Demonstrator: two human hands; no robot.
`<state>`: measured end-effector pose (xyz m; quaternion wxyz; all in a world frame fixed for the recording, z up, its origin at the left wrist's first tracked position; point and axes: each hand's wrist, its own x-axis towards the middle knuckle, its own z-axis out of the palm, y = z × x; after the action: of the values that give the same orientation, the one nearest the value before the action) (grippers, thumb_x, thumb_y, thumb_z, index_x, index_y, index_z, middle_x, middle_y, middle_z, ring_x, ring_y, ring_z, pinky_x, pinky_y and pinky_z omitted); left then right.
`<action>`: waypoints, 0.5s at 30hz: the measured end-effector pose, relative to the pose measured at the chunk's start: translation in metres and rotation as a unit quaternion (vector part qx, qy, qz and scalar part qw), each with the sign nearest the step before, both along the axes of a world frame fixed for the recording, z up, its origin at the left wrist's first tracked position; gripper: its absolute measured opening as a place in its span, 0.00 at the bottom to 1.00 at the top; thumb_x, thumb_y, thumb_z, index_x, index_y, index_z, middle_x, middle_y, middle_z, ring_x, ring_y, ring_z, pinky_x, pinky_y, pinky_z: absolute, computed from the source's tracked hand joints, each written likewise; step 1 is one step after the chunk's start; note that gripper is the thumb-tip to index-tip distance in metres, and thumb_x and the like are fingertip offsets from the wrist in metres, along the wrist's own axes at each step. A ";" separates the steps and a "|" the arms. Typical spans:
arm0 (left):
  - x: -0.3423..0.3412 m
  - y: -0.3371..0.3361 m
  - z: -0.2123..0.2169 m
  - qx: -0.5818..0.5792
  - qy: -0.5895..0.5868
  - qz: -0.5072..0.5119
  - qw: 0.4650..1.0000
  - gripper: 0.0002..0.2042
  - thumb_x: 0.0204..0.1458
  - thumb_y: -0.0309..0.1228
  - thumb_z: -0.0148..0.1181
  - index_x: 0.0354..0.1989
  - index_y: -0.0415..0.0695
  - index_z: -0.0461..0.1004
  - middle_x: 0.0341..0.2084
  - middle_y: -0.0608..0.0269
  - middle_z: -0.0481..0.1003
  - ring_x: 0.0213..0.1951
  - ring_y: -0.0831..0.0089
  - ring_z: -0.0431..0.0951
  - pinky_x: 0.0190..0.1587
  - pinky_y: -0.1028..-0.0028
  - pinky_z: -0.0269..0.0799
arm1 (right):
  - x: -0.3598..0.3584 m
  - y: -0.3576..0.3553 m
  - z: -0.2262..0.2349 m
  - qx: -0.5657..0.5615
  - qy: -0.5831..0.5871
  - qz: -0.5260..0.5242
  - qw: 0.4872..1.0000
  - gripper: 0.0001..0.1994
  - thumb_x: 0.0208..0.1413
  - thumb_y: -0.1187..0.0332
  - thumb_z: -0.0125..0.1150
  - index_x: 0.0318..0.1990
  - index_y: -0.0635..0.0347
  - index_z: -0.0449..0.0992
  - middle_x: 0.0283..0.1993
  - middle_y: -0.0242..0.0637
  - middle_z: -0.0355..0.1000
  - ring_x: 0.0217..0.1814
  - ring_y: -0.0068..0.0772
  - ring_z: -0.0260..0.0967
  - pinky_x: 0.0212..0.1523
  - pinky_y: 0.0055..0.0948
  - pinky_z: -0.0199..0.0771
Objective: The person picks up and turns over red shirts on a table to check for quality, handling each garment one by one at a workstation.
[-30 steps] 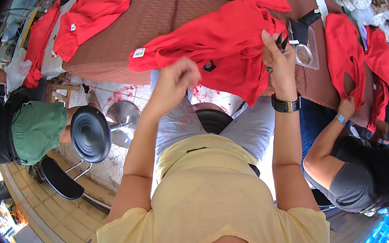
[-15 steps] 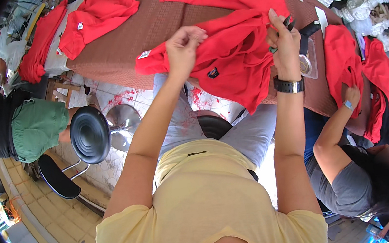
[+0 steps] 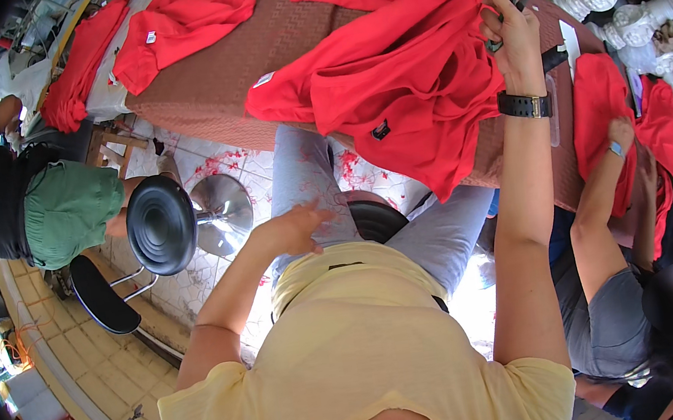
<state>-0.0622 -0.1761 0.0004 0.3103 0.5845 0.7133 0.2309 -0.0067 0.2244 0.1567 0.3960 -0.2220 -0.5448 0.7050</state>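
the left hand (image 3: 298,225) hangs open and empty above the grey-trousered lap, fingers spread, well apart from the crumpled red cotton shirt (image 3: 405,82) draped over the near edge of the brown woven-cloth table (image 3: 226,80). the right hand (image 3: 510,32) pinches the shirt's upper edge beside small dark scissors (image 3: 500,29). held one-handed, the shirt could slide off to the tiled floor. no containers show.

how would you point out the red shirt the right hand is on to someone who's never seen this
Start at the long brown table across the top. The red shirt is the crumpled one hanging over its near edge, under the right hand with the black wristwatch. Unlike the other red garments, it shows a small black tag.
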 end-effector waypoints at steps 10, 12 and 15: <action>-0.077 0.173 0.084 0.363 0.157 0.107 0.912 0.12 0.51 0.27 0.67 0.42 0.37 0.74 0.39 0.51 0.77 0.39 0.63 0.80 0.45 0.68 0.74 | -0.007 -0.017 0.016 0.052 -0.044 0.014 0.998 0.10 0.56 0.64 0.71 0.28 0.59 0.80 0.14 0.13 0.51 0.13 0.07 0.43 0.17 0.18 0.39; -0.088 0.177 0.075 0.260 0.070 0.151 0.951 0.11 0.52 0.25 0.66 0.42 0.37 0.74 0.39 0.55 0.78 0.41 0.65 0.79 0.47 0.69 0.73 | -0.008 -0.012 0.017 0.092 -0.077 0.042 0.992 0.10 0.57 0.63 0.69 0.32 0.60 0.81 0.21 0.18 0.64 0.15 0.07 0.46 0.17 0.17 0.44; -0.116 0.179 0.047 0.224 -0.077 0.189 0.953 0.10 0.55 0.25 0.65 0.44 0.38 0.74 0.40 0.60 0.79 0.43 0.69 0.78 0.50 0.71 0.72 | -0.007 0.013 0.002 0.223 -0.214 0.060 0.949 0.12 0.59 0.63 0.65 0.39 0.64 0.83 0.38 0.30 0.82 0.23 0.10 0.62 0.25 0.17 0.62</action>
<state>-0.1780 0.0031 0.0479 0.1765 0.4740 0.7144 0.4835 -0.0133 0.2375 0.1583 0.2668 -0.2403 -0.7725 0.5238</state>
